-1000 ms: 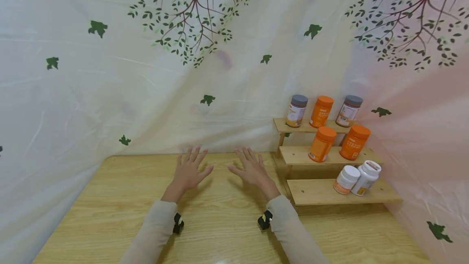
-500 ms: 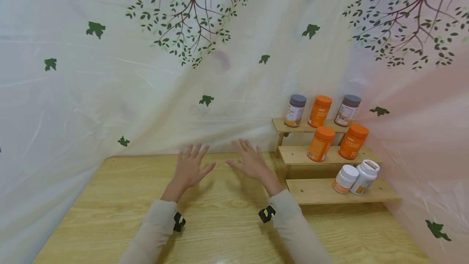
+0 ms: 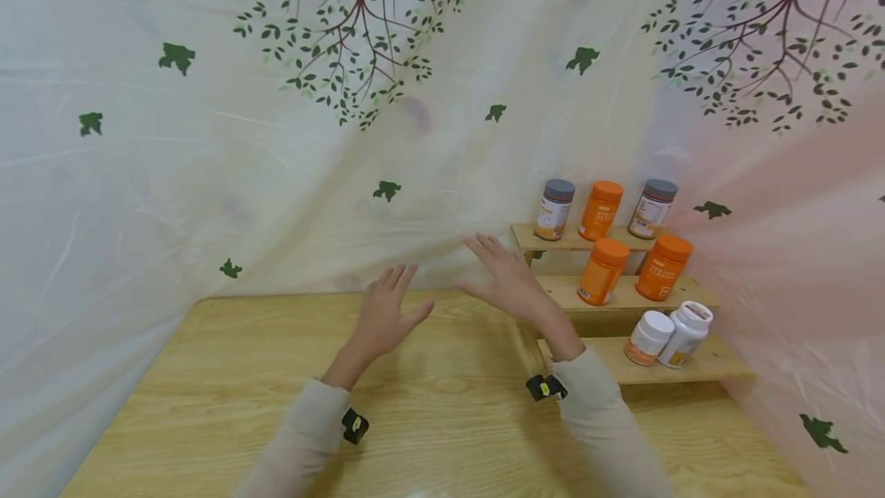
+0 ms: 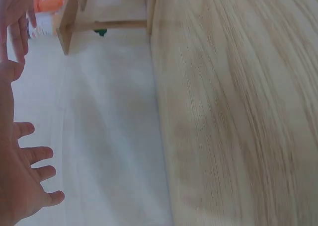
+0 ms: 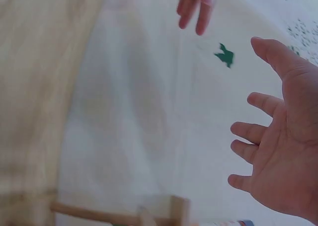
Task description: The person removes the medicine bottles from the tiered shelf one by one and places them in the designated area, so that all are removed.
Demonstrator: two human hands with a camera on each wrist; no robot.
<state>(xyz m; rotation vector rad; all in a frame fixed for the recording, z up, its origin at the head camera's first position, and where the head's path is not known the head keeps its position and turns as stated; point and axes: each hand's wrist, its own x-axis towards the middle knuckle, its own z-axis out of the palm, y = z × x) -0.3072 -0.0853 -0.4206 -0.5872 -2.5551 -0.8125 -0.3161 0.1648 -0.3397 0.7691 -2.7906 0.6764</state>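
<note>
The left hand has shifted toward three o'clock, the right hand toward two, near the wooden rack; both have fingers apart.

Btls on 3-tier shelf, R side of tbl

desk: wood-grained, smooth, faint sheen | stepped shelf: pale wood, matt | orange jars: smooth plastic | backdrop: creased, slightly glossy, perhaps plastic sheeting | sleeves: matt cloth

Downward head view, close wrist views (shelf in all).
</note>
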